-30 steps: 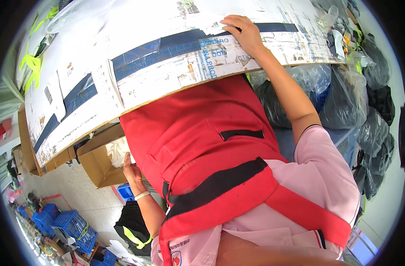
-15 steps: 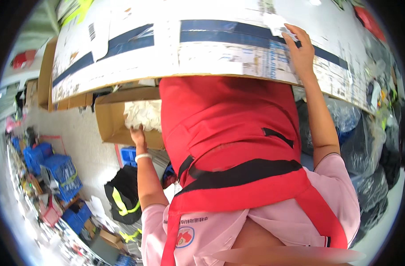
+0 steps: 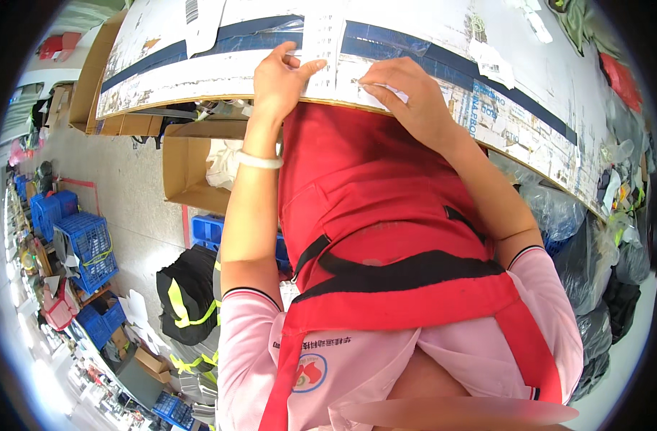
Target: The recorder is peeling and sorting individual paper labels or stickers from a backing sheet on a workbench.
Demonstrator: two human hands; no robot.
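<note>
"Where could this go wrong for me?"

"Nearest first. Your red apron meets the tabletop's edge in view, though I can't tell whether they touch. To its left, the cardboard box holds white pieces. Both your hands are close to the near edge of the white tabletop, so anything light let go there could slide off."

"And my hands?"

"Your left hand looks loosely spread, thumb and forefinger apart. Your right hand has its fingers bent toward the thumb, and a small white piece seems to show under them, just inside the near edge. I can't tell whether you grip it; a slack pinch could drop it. Beyond, the dark tape looks creased and might snag it. Farther right, the white scrap could be overlooked, white against white."

"What's different?"

"Half a second ago your left hand was down at the box; now it's over the tabletop. Your right hand was beside that scrap; now it's farther left, near your other hand."
</note>
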